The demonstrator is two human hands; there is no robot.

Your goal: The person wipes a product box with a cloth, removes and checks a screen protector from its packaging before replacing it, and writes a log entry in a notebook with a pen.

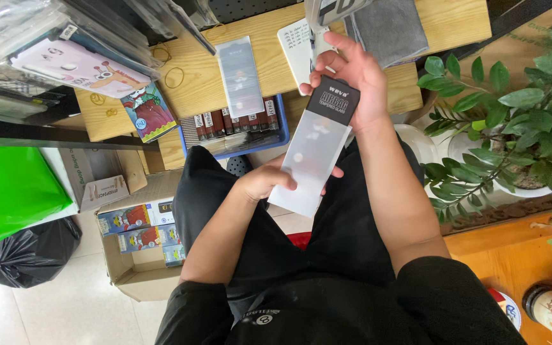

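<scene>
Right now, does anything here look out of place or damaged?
Nothing stands out. Both hands, left hand and right hand, hold a flat packet that looks intact. The cardboard box on the floor simply sits open.

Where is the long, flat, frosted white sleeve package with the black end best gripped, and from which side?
By its two short ends, as now: the right hand pinches the black end of the frosted white sleeve package from the far side, and the left hand takes the pale end from the near side. It is thin and long, so holding both ends should keep it flat.
</scene>
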